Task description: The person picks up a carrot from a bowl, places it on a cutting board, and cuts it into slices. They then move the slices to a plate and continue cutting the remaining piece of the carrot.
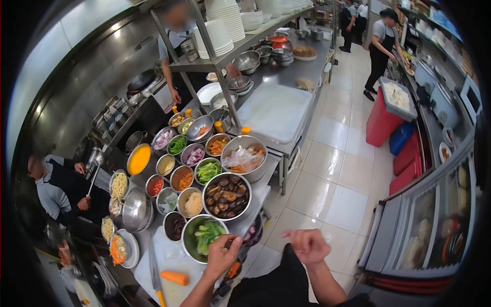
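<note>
My left hand (pixel 222 255) is at the right rim of a metal bowl of green leafy vegetables (pixel 207 234). Its thumb and fingers come together in a pinch; whatever may be between them is too small to make out. Out over the floor, to the right of the counter, my right hand (pixel 309 246) is raised with loosely bent fingers apart and nothing visible in it. A cut carrot (pixel 174 278) and a knife with a yellow handle (pixel 156 279) lie on a white cutting board (pixel 174 251) left of my left hand.
Beyond the greens stand a bowl of dark mushrooms (pixel 227 196) and several metal containers of cut vegetables. A co-worker (pixel 61 184) at the left holds a ladle (pixel 95 171). Shelves of white bowls (pixel 215 38) rise behind. A glass-fronted fridge (pixel 429 225) borders the tiled aisle.
</note>
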Motion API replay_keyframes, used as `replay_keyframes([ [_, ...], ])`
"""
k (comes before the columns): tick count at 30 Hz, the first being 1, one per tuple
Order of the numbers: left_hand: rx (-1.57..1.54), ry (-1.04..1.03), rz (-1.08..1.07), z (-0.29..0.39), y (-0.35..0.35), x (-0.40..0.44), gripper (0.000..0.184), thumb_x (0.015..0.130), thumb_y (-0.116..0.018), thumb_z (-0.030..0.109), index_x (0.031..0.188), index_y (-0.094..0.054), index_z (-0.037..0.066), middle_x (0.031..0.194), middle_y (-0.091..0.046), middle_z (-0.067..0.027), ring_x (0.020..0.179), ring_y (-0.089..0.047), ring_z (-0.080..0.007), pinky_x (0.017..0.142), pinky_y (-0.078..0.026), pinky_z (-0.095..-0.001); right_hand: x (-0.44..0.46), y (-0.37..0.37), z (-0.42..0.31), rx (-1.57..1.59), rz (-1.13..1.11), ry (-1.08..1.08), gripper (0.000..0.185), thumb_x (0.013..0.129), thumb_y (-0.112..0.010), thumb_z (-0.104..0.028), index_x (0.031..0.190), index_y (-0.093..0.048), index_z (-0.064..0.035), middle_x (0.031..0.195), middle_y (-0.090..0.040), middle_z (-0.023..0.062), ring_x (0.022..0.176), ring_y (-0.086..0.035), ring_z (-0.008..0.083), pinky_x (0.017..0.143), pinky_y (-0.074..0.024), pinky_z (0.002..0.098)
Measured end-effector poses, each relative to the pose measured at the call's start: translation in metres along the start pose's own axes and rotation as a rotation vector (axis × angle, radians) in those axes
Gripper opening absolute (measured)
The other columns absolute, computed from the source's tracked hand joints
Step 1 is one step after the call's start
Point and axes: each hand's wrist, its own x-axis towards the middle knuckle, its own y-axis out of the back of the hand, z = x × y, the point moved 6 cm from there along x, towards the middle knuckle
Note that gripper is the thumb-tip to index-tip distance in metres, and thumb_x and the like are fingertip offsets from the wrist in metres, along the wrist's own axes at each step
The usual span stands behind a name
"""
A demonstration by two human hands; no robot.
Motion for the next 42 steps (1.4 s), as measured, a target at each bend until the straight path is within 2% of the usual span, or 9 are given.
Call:
replay_keyframes([
  [7, -0.222, 0.172, -0.130, 0.021, -0.074, 0.039, 0.030, 0.094, -0.065, 0.028, 0.095, -0.068, -0.002, 0.073, -0.067, -0.0045, 0.068, -0.061, -0.0080, 0.063, -0.047, -0.0233, 0.103, -0.064, -0.185, 0.033, -0.446, 0.214, 0.062, 0.091, -0.051, -0.052, 0.047, -0.042, -0.0099, 0.041, -0.038, 0.0057, 0.039, -0.036, 0.0188, 0.066, -0.0486, 0.0484],
  [11, -0.259, 0.249, -0.134, 0.042, -0.100, 0.057, 0.029, 0.095, -0.064, 0.024, 0.093, -0.068, -0.004, 0.078, -0.068, -0.0066, 0.073, -0.063, -0.0111, 0.067, -0.049, -0.0247, 0.157, -0.110, -0.216, 0.347, -0.904, 0.187, 0.063, 0.101, -0.045, -0.036, 0.043, -0.033, -0.0140, 0.042, -0.036, 0.0025, 0.034, -0.035, 0.0118, 0.055, -0.0514, 0.0362],
  [15, -0.323, 0.332, -0.086, 0.041, -0.124, 0.083, 0.030, 0.094, -0.065, 0.027, 0.093, -0.069, -0.003, 0.076, -0.067, -0.0053, 0.070, -0.061, -0.0095, 0.065, -0.048, -0.0248, 0.216, -0.115, -0.204, 0.645, -1.101, 0.026, 0.057, 0.103, -0.042, -0.029, 0.051, -0.051, -0.0073, 0.050, -0.040, 0.0042, 0.041, -0.043, 0.0167, 0.092, -0.0543, 0.0456],
  [29, -0.438, 0.249, -0.107, 0.091, -0.260, 0.409, 0.028, 0.094, -0.063, 0.028, 0.093, -0.067, 0.000, 0.079, -0.067, -0.0042, 0.072, -0.063, -0.0106, 0.063, -0.048, -0.0251, 0.435, -0.019, -0.200, 0.684, -1.038, -0.153, 0.061, 0.102, -0.043, -0.034, 0.048, -0.045, -0.0073, 0.049, -0.039, 0.0057, 0.040, -0.041, 0.0194, 0.086, -0.0553, 0.0523],
  [31, -0.655, 0.322, -0.001, 0.082, -0.265, 0.466, 0.024, 0.093, -0.064, 0.025, 0.096, -0.066, 0.001, 0.083, -0.066, -0.0063, 0.072, -0.065, -0.0152, 0.061, -0.049, -0.0269, 0.470, 0.042, -0.200, 0.677, -0.954, 0.047, 0.057, 0.102, -0.043, -0.035, 0.049, -0.037, -0.0124, 0.048, -0.043, 0.0034, 0.039, -0.038, 0.0132, 0.048, -0.0462, 0.0328],
  [33, -0.787, 0.404, 0.186, 0.070, -0.251, 0.507, 0.024, 0.091, -0.065, 0.024, 0.100, -0.064, 0.002, 0.085, -0.066, -0.0087, 0.072, -0.066, -0.0186, 0.060, -0.050, -0.0287, 0.524, 0.073, -0.176, 0.510, -1.004, -0.089, 0.037, 0.100, -0.050, -0.039, 0.082, -0.049, -0.0072, 0.081, -0.056, 0.0019, 0.070, -0.053, 0.0133, 0.071, -0.0497, 0.0351],
  [35, -0.916, 0.431, 0.353, 0.053, -0.234, 0.531, 0.034, 0.092, -0.064, 0.028, 0.112, -0.058, 0.001, 0.091, -0.064, -0.0124, 0.076, -0.066, -0.0229, 0.061, -0.052, -0.0336, 0.583, 0.142, -0.128, 0.204, -0.596, -0.104, 0.028, 0.092, -0.053, -0.020, 0.069, -0.054, -0.0038, 0.073, -0.056, 0.0068, 0.069, -0.054, 0.0172, 0.078, -0.0437, 0.0419],
  [37, -0.995, 0.450, 0.465, 0.034, -0.215, 0.550, 0.042, 0.092, -0.063, 0.030, 0.121, -0.051, 0.000, 0.098, -0.062, -0.0159, 0.081, -0.065, -0.0266, 0.064, -0.052, -0.0369, 0.659, 0.188, -0.051, -0.409, -0.403, -0.312, 0.024, 0.092, -0.056, -0.024, 0.083, -0.062, -0.0027, 0.079, -0.061, 0.0072, 0.075, -0.053, 0.0172, 0.081, -0.0428, 0.0329],
  [42, -1.194, 0.492, 0.722, -0.031, -0.186, 0.581, 0.063, 0.094, -0.057, 0.036, 0.143, -0.030, 0.005, 0.116, -0.054, -0.0256, 0.097, -0.062, -0.0372, 0.078, -0.053, -0.0463, 0.744, 0.297, 0.157, -1.322, -0.479, -0.497, 0.049, 0.083, -0.068, -0.025, 0.122, -0.055, 0.0017, 0.103, -0.066, 0.0162, 0.100, -0.062, 0.0296, 0.090, -0.0476, 0.0368],
])
